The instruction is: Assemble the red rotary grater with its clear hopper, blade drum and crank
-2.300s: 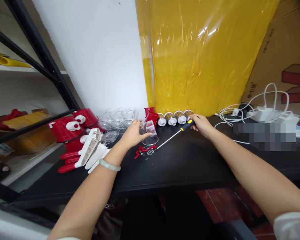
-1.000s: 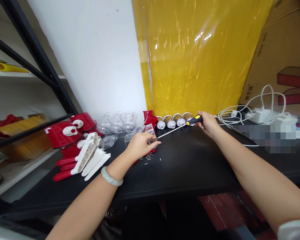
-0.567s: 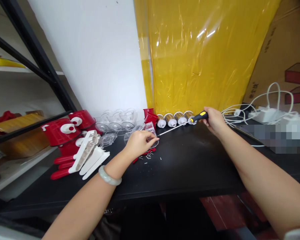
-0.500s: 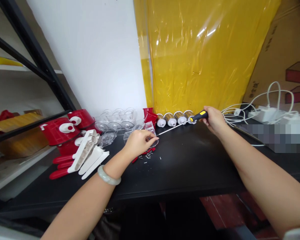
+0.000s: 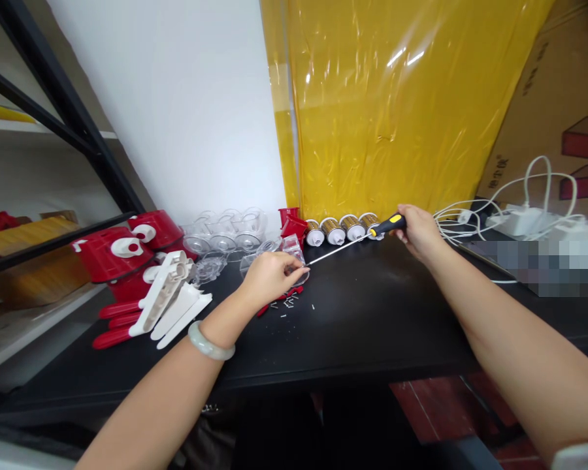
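My right hand [image 5: 418, 232] is wrapped round the black and yellow handle of a long screwdriver [image 5: 340, 249], whose shaft slants down to the left. At the shaft's tip, my left hand [image 5: 273, 277] has its thumb and forefinger pinched together. Whatever those fingers hold is too small to make out. Just below them lie several loose screws [image 5: 290, 301] and some small red pieces [image 5: 298, 290] on the black tabletop [image 5: 372, 320]. Clear plastic parts [image 5: 293, 246] and red plastic hoppers [image 5: 294, 226] stand behind the left hand, partly hidden by it.
Several patterned drums [image 5: 333, 230] line the back beside clear cups [image 5: 225, 241]. Red housings [image 5: 112, 251] and red-and-white handles [image 5: 164, 290] are piled at left, near a black shelf frame [image 5: 95, 147]. White cables and adapters [image 5: 522, 222] lie at right, before a cardboard box [image 5: 529, 130].
The view has shifted very slightly. Both hands and the screwdriver keep almost the same positions, with the tip still at the left fingertips.
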